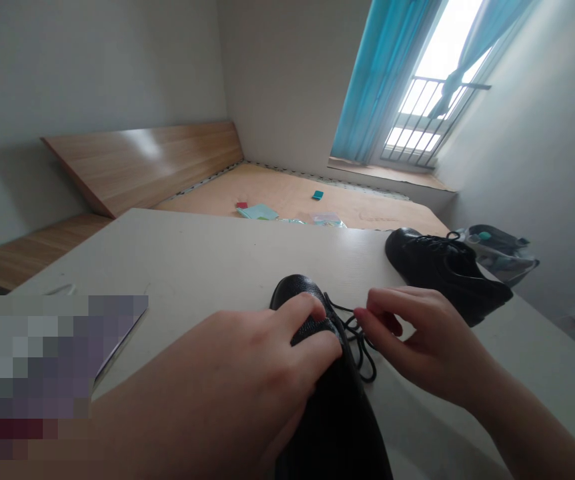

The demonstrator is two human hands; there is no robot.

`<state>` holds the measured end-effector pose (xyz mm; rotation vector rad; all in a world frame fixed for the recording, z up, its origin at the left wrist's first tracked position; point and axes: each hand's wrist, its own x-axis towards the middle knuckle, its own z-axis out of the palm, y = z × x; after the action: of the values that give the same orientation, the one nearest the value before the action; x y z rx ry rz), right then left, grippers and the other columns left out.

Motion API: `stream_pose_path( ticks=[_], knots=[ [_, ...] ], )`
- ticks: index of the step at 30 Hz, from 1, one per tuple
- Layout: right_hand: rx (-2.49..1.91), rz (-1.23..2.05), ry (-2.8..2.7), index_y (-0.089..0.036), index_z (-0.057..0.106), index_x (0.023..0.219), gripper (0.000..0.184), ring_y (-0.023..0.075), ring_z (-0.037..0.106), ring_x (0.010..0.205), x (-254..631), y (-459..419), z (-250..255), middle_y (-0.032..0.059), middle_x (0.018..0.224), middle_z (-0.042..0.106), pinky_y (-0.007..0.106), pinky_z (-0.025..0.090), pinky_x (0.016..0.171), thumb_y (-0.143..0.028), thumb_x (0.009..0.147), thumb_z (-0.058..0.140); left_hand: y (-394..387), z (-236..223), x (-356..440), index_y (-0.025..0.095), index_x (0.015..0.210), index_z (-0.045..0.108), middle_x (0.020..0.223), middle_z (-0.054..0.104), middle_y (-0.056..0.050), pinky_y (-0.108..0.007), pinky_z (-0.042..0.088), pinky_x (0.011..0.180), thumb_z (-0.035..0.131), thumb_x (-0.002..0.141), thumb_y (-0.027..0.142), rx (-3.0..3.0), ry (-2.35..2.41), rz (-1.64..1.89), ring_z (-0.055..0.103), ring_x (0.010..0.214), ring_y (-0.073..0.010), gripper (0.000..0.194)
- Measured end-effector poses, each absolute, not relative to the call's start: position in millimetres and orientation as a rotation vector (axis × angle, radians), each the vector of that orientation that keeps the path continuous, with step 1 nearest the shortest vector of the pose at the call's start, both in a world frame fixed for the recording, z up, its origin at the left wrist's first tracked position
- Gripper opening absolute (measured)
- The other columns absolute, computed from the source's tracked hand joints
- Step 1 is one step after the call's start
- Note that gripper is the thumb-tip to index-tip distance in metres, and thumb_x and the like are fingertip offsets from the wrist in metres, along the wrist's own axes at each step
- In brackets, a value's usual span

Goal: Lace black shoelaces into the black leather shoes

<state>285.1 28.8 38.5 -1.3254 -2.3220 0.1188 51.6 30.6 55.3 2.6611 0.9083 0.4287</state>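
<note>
from here, the right hand (420, 337) pinches the lace (353, 327) just right of the black shoe (340, 420), toe (291, 287) pointing away; left hand (267, 360) grips the shoe.

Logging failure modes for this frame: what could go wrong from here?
The looped lace beside the near shoe could tangle. The right hand seems to hold the lace only by its fingertips, so it might slip. The far shoe stands near the edge of the table, so a bump could tip it off.
</note>
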Motion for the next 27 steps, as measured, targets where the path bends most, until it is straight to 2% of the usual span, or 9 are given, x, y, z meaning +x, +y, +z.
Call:
stream_pose_path(
  ticks=[4, 9, 12, 15, 19, 20, 24, 25, 27],
  knots=[
    [-0.970, 0.294, -2.338, -0.020, 0.051, 0.069, 0.019, 0.0123, 0.052, 0.059, 265.2, 11.7, 42.5, -0.0012, 0.063, 0.056, 0.026, 0.041, 0.057, -0.012, 0.086, 0.049, 32.6, 59.2, 53.5, 0.023, 0.110, 0.061, 0.115, 0.064, -0.007, -0.024, 0.053, 0.066, 0.047, 0.082, 0.013, 2.745, 0.872, 0.332, 0.067, 0.080, -0.0174, 0.033],
    [-0.905, -0.104, -2.460, -0.020, 0.068, 0.074, 0.024, 0.0205, 0.059, 0.070, 250.3, -3.0, 40.2, 0.0043, 0.069, 0.066, 0.036, 0.047, 0.068, -0.012, 0.086, 0.049, 34.3, 58.6, 54.1, 0.021, 0.113, 0.059, 0.113, 0.066, -0.008, -0.032, 0.055, 0.067, 0.045, 0.082, 0.012, 2.798, 0.864, 0.320, 0.067, 0.078, -0.0211, 0.035],
    [-0.865, -0.115, -2.481, -0.021, 0.070, 0.076, 0.029, 0.0197, 0.064, 0.079, 248.5, -5.9, 34.7, 0.0032, 0.071, 0.069, 0.034, 0.048, 0.081, -0.015, 0.093, 0.048, 34.7, 57.2, 55.2, 0.019, 0.110, 0.060, 0.114, 0.067, -0.009, -0.033, 0.056, 0.067, 0.044, 0.081, 0.011, 2.809, 0.866, 0.320, 0.067, 0.079, -0.0221, 0.035],
    [-0.826, -0.062, -2.514, -0.021, 0.067, 0.071, 0.031, 0.0170, 0.065, 0.076, 246.5, -5.0, 26.0, 0.0003, 0.068, 0.070, 0.031, 0.048, 0.085, -0.019, 0.095, 0.048, 35.3, 56.6, 56.4, 0.018, 0.111, 0.060, 0.113, 0.067, -0.010, -0.035, 0.056, 0.069, 0.044, 0.079, 0.012, 2.786, 0.873, 0.303, 0.067, 0.081, -0.0236, 0.037],
    [-0.935, -0.056, -2.571, -0.020, 0.069, 0.079, 0.010, 0.0203, 0.067, 0.080, 243.4, -3.0, 18.0, 0.0009, 0.078, 0.075, 0.034, 0.049, 0.087, -0.027, 0.084, 0.065, 37.1, 58.2, 56.2, 0.018, 0.116, 0.058, 0.109, 0.067, -0.009, -0.038, 0.056, 0.074, 0.044, 0.075, 0.011, 2.720, 0.913, 0.274, 0.066, 0.084, -0.0244, 0.043],
    [-0.970, -0.088, -2.585, -0.020, 0.071, 0.084, 0.012, 0.0219, 0.068, 0.083, 243.0, -2.8, 17.6, 0.0017, 0.083, 0.076, 0.035, 0.049, 0.088, -0.031, 0.080, 0.070, 37.6, 58.7, 56.0, 0.018, 0.117, 0.058, 0.109, 0.067, -0.008, -0.039, 0.056, 0.075, 0.045, 0.075, 0.011, 2.704, 0.915, 0.263, 0.066, 0.086, -0.0246, 0.045],
    [-1.062, -0.164, -2.611, -0.016, 0.073, 0.094, 0.047, 0.0282, 0.069, 0.090, 242.6, -2.0, 18.4, 0.0077, 0.095, 0.077, 0.041, 0.050, 0.089, -0.053, 0.066, 0.079, 37.7, 58.9, 55.0, 0.017, 0.129, 0.052, 0.125, 0.064, -0.011, -0.044, 0.054, 0.088, 0.046, 0.073, 0.010, 2.712, 0.892, 0.242, 0.064, 0.105, -0.0276, 0.056],
    [-1.076, -0.161, -2.619, -0.016, 0.074, 0.092, 0.047, 0.0291, 0.069, 0.090, 242.0, -1.6, 17.9, 0.0098, 0.098, 0.077, 0.042, 0.050, 0.089, -0.055, 0.066, 0.077, 37.0, 58.5, 54.7, 0.016, 0.131, 0.050, 0.129, 0.062, -0.012, -0.045, 0.053, 0.091, 0.046, 0.073, 0.010, 2.719, 0.888, 0.228, 0.063, 0.109, -0.0287, 0.059],
    [-1.117, -0.155, -2.648, -0.016, 0.074, 0.086, 0.036, 0.0296, 0.070, 0.091, 239.2, -0.8, 15.2, 0.0121, 0.102, 0.076, 0.042, 0.052, 0.088, -0.048, 0.071, 0.072, 35.1, 57.7, 54.0, 0.016, 0.135, 0.048, 0.134, 0.059, -0.013, -0.048, 0.052, 0.094, 0.045, 0.073, 0.010, 2.722, 0.895, 0.183, 0.060, 0.116, -0.0302, 0.062]
  ],
)
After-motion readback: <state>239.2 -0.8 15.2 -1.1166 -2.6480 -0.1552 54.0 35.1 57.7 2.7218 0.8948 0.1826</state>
